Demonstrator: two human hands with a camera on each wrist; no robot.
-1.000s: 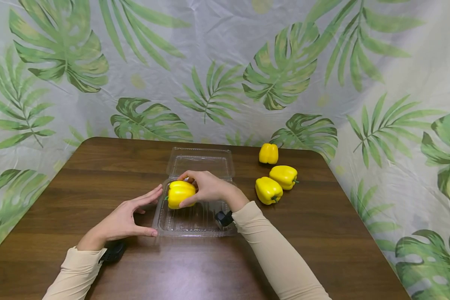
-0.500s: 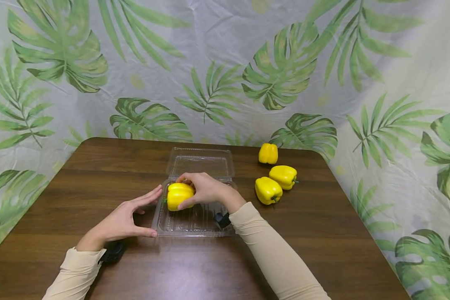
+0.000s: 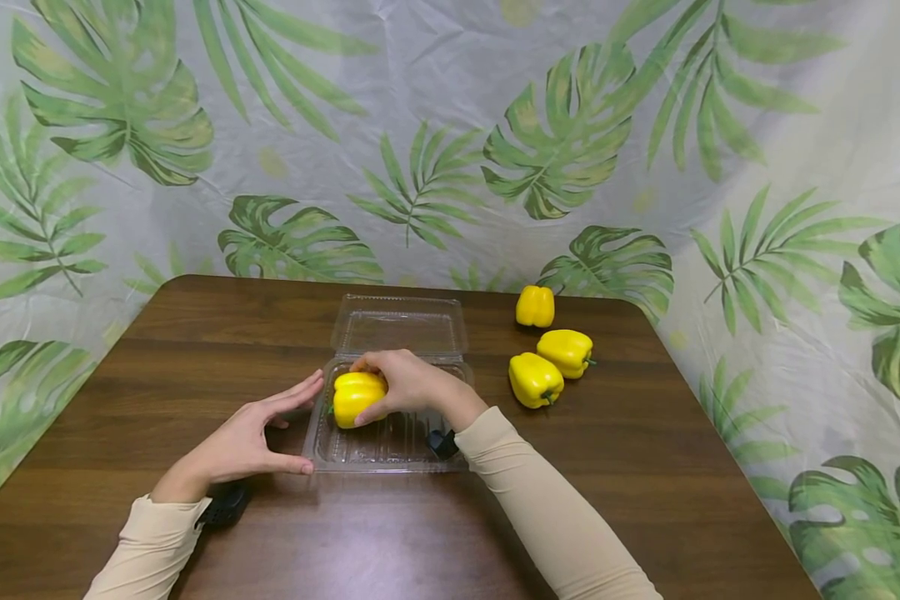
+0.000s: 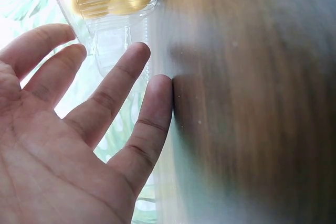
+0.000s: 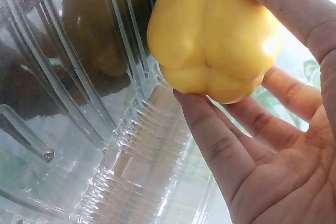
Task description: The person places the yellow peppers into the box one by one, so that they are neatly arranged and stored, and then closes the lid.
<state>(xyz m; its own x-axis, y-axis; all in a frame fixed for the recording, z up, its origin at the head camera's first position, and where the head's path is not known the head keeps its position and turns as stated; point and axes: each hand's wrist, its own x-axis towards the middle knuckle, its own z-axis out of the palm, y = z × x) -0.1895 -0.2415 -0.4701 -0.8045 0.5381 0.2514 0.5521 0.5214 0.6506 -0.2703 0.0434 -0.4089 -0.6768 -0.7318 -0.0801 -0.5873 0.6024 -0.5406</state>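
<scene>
In my right hand (image 3: 416, 385) I grip a yellow bell pepper (image 3: 357, 398) between thumb and fingers, its green stem pointing left. The pepper is inside the left part of a clear plastic clamshell container (image 3: 390, 461), whose lid (image 3: 401, 329) lies folded back on the far side. The right wrist view shows the pepper's rounded bottom end (image 5: 210, 45) close to the ribbed floor. My left hand (image 3: 251, 437) is at the container's left side, fingers spread and fairly straight, the thumb at its near left corner. Whether the left fingertips touch the plastic I cannot tell.
Three more yellow bell peppers lie on the right of the brown wooden table (image 3: 645, 467): a far one (image 3: 536, 307), a middle one (image 3: 566, 353) and a near one (image 3: 536, 381). Behind the table hangs a leaf-patterned cloth (image 3: 435, 150).
My right hand has brought the pepper slightly nearer to me and lower, within the left part of the container. My left hand has stayed in place.
</scene>
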